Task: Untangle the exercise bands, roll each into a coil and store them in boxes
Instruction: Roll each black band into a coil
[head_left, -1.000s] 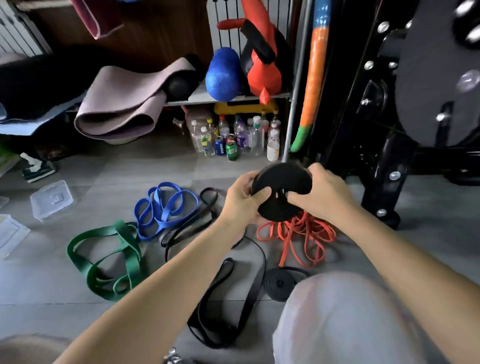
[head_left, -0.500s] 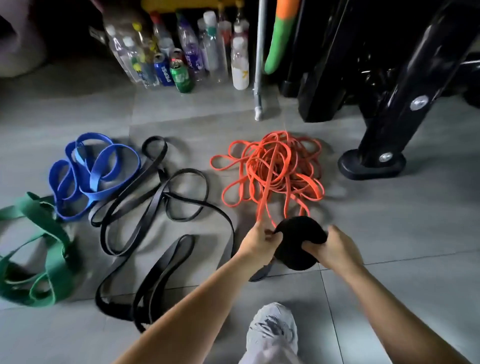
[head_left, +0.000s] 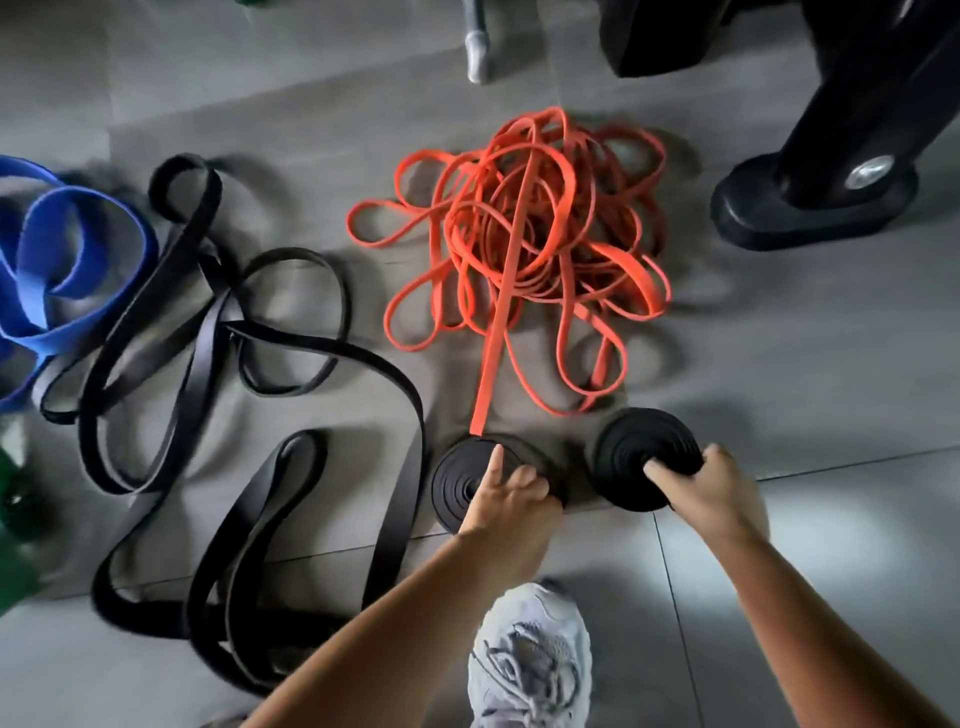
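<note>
At tile seam (head_left: 831, 466), hands (head_left: 511, 496) (head_left: 714, 493) grip black coils (head_left: 460, 480) (head_left: 631, 449)

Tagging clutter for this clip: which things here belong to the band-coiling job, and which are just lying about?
Job:
left black coil, left hand on it
right black coil, gripped by the right hand
tangled orange bands
loose black bands
blue band
green band, blurred

Lying about:
black machine foot
metal pole end
the person's sneaker
</note>
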